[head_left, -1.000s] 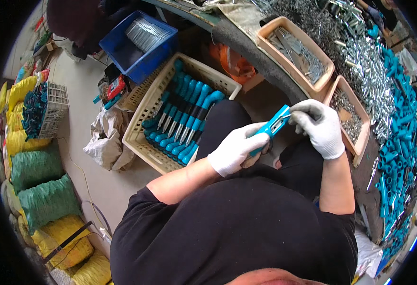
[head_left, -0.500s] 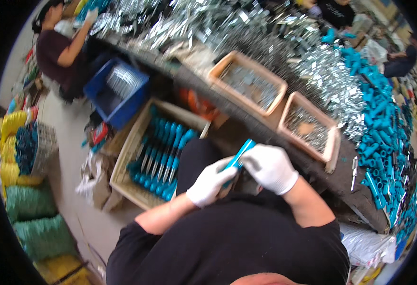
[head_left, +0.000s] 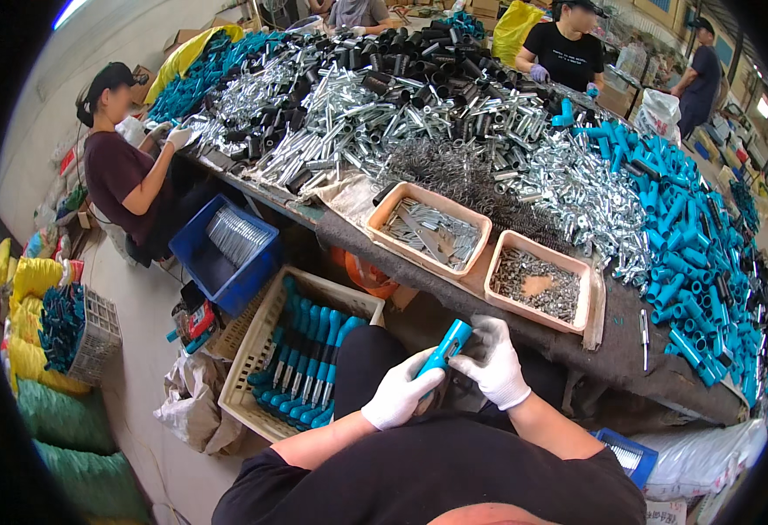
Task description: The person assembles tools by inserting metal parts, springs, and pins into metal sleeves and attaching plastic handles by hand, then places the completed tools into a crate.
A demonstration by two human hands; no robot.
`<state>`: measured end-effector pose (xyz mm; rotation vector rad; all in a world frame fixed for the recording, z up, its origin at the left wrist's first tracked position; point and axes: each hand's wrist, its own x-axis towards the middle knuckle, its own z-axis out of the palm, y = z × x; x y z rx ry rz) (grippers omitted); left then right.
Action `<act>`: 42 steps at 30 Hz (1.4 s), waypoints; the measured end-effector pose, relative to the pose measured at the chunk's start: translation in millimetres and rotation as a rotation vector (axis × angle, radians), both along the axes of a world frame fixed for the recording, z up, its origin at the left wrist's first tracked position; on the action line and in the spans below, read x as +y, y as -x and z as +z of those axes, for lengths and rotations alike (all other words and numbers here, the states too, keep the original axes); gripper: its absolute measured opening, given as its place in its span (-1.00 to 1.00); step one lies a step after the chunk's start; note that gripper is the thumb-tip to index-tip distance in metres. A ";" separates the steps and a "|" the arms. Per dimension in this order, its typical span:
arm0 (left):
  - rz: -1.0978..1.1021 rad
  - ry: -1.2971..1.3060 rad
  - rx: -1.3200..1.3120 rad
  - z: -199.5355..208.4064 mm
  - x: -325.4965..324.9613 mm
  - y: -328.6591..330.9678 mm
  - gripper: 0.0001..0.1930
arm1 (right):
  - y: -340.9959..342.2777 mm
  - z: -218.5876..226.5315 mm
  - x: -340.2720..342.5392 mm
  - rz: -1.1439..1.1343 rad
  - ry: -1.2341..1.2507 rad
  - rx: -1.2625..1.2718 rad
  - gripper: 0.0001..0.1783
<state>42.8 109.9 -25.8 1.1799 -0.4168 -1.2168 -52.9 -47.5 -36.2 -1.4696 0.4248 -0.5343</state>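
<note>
Left hand [head_left: 403, 392] wrapped round blue tube [head_left: 443, 348], tube slanting between both hands. Right hand [head_left: 494, 369] curled at tube's far end, touching it; cannot tell if pinching anything. Crate [head_left: 336, 294] of blue tools [head_left: 318, 341] left of left hand; tray [head_left: 584, 302] of small parts [head_left: 559, 284] beyond right hand.

White-gloved, the left hand [head_left: 401, 391] and right hand [head_left: 496, 372] are close together below and right of the frame's centre. The left is curled in a grip; the right, slightly higher, has bent fingers [head_left: 490, 328]. Across the lower frame, the bare left forearm [head_left: 327, 440] slants up rightward, the bare right forearm [head_left: 555, 426] up leftward
</note>
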 end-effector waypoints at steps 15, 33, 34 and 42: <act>-0.106 -0.085 0.056 0.3 2.3 21.0 -0.71 | 31.9 1.2 -6.4 0.217 0.055 0.041 -0.22; -0.229 -0.184 0.045 2.5 -2.2 29.7 -0.64 | 70.3 8.6 -21.3 0.190 0.140 0.210 -0.37; -0.201 -0.204 0.054 1.2 -2.3 31.9 -0.66 | 72.0 7.7 -20.0 0.184 0.143 0.212 -0.39; -0.170 -0.199 0.198 -16.9 -1.1 38.5 -0.76 | 80.9 -4.2 -15.9 0.193 0.107 0.199 -0.45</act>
